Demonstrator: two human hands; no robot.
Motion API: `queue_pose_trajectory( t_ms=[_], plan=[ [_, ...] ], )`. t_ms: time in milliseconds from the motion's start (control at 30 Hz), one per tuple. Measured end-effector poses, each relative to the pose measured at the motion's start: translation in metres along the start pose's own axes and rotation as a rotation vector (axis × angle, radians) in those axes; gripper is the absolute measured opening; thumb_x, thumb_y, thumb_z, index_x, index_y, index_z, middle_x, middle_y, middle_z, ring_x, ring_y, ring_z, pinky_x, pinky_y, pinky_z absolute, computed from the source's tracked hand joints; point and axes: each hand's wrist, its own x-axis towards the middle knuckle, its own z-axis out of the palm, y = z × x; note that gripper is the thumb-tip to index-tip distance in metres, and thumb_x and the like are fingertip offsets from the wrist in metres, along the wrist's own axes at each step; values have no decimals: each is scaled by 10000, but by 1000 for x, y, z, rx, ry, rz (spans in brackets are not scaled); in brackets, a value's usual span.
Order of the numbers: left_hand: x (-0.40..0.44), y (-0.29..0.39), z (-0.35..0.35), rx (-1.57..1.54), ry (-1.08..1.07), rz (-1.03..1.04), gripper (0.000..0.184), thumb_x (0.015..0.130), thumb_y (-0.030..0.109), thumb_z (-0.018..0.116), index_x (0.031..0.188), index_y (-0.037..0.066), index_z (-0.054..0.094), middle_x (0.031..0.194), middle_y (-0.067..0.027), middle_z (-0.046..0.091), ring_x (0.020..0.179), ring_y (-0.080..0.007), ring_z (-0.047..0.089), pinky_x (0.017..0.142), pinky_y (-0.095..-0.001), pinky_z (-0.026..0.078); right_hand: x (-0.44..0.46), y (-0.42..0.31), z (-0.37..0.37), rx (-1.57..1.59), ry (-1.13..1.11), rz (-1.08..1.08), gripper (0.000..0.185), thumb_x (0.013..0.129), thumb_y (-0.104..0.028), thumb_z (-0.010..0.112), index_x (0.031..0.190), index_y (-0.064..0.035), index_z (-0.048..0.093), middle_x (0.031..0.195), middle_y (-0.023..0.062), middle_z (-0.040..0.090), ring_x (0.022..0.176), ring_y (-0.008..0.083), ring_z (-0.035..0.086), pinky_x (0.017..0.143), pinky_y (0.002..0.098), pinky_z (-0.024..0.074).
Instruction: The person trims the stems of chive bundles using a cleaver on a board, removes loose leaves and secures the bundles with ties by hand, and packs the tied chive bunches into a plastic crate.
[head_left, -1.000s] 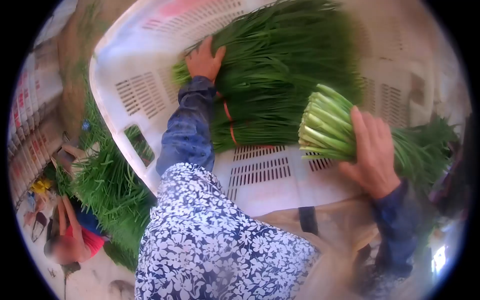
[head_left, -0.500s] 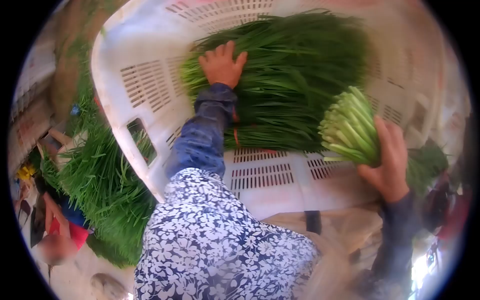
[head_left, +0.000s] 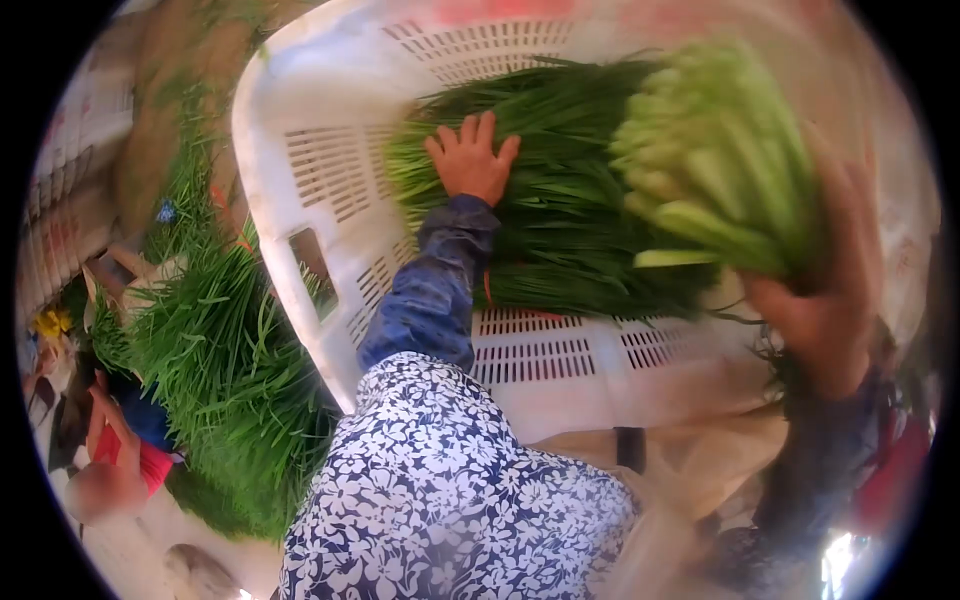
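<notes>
My left hand lies spread on long green leaves, which look like garlic chives, laid sideways in a white slotted plastic crate. Its fingers point toward the far side. On the right, my right hand is closed around a bunch of garlic chives, held raised above the crate's right part. The pale cut stem ends face left and toward the camera, blurred by motion. The leafy end of that bunch is hidden behind my hand.
A big heap of loose green leaves is left of the crate. Beyond it, at lower left, a person in red is partly visible. An orange band shows near the crate's near side.
My right hand has lifted the bunch up and closer to the camera, so it looks larger. My left hand stays spread on the leaves; the whole view has shifted slightly.
</notes>
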Motion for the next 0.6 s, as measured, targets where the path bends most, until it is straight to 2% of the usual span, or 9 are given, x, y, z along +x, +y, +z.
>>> queue_pose_trajectory(
  t_ms=[100,167,233,267,333,433,500,533,600],
  plan=[
    [0,0,-15,-500,-2,-111,543,849,504,640,1251,140,617,1222,-97,597,1107,-429,483,991,-626,297,40,-28,29,-66,-51,-162,849,537,-56,760,1356,-17,541,1157,191,568,1040,351,583,866,426,491],
    [5,1,-32,-165,-79,11,535,853,493,640,1254,139,616,1235,-104,594,1106,-422,490,988,-625,301,69,-45,63,-54,-42,-197,822,567,-103,788,1349,-43,544,1157,181,568,1042,350,571,890,435,471],
    [4,4,-20,-258,-241,-135,507,849,456,644,1246,140,625,1245,-120,611,1129,-380,511,999,-608,305,95,-45,115,8,64,-278,781,598,-121,798,1335,-61,545,1163,162,572,1065,338,561,914,435,451],
    [4,5,-18,-205,-191,-107,498,841,453,647,1223,134,640,1209,-118,636,1134,-361,521,999,-595,308,102,-38,141,27,143,-356,758,615,-120,797,1328,-68,544,1170,149,574,1081,329,556,923,432,443],
    [5,3,-11,-149,-143,-81,489,832,451,651,1199,129,655,1173,-117,661,1139,-343,530,998,-583,311,98,-23,172,64,236,-373,523,717,-138,735,1209,-123,560,1093,85,568,1006,295,555,863,415,443],
    [3,3,1,-149,-196,-186,465,788,497,670,1023,99,716,1006,-95,703,1020,-335,571,956,-546,332,68,0,190,98,164,-221,389,734,-80,690,1108,-112,587,1027,94,586,960,306,590,791,420,489],
    [1,0,7,-90,-150,-130,416,801,490,653,951,105,704,965,-101,698,983,-341,575,922,-533,337,42,-2,197,233,-95,104,302,746,-23,632,1035,-103,592,934,101,590,878,320,623,706,435,525],
    [-6,14,-4,-39,-80,-64,381,814,482,637,878,110,692,923,-107,693,946,-348,580,887,-519,343,18,-2,190,225,-87,113,302,746,-23,632,1035,-103,592,934,101,590,878,320,623,706,435,525],
    [-7,18,-9,-64,-119,-89,421,799,490,653,929,94,704,936,-104,701,962,-340,582,922,-534,336,3,1,203,315,-93,36,327,746,6,608,1056,-99,591,880,105,582,809,326,635,655,463,534]
  ],
)
